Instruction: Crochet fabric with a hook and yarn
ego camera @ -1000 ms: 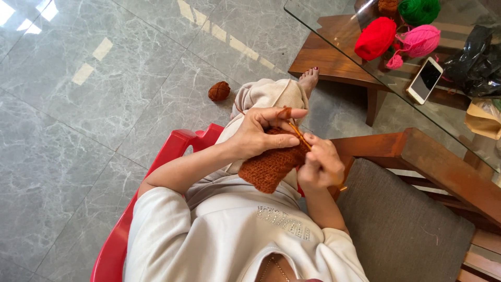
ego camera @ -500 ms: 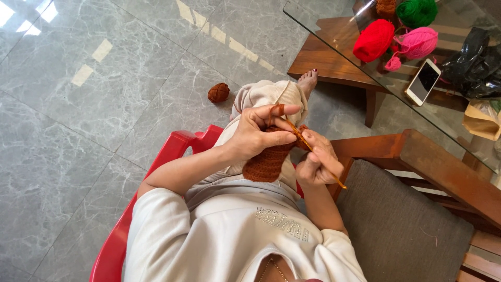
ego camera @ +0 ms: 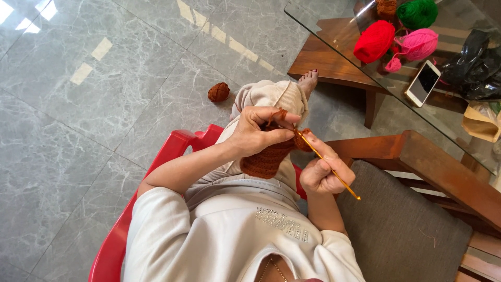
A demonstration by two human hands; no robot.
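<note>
Rust-brown crochet piece [ego camera: 265,161] hangs over my lap, pinched at its top edge by my left hand [ego camera: 254,131] so the working row stays taut; yarn loops over that forefinger for tension. My right hand [ego camera: 324,171] is closed around the yellow crochet hook [ego camera: 327,168], tip at the edge. Matching yarn ball [ego camera: 218,92] lies on the floor [ego camera: 94,104]

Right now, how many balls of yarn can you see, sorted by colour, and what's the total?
Brown or rust: 2, the ball on the floor and the ball at the table's top edge
Red: 1, the red ball
Pink: 1, the pink ball
Green: 1, the green ball
Total: 5 balls. The pink scrap and the crochet piece in hand are not counted.
</note>
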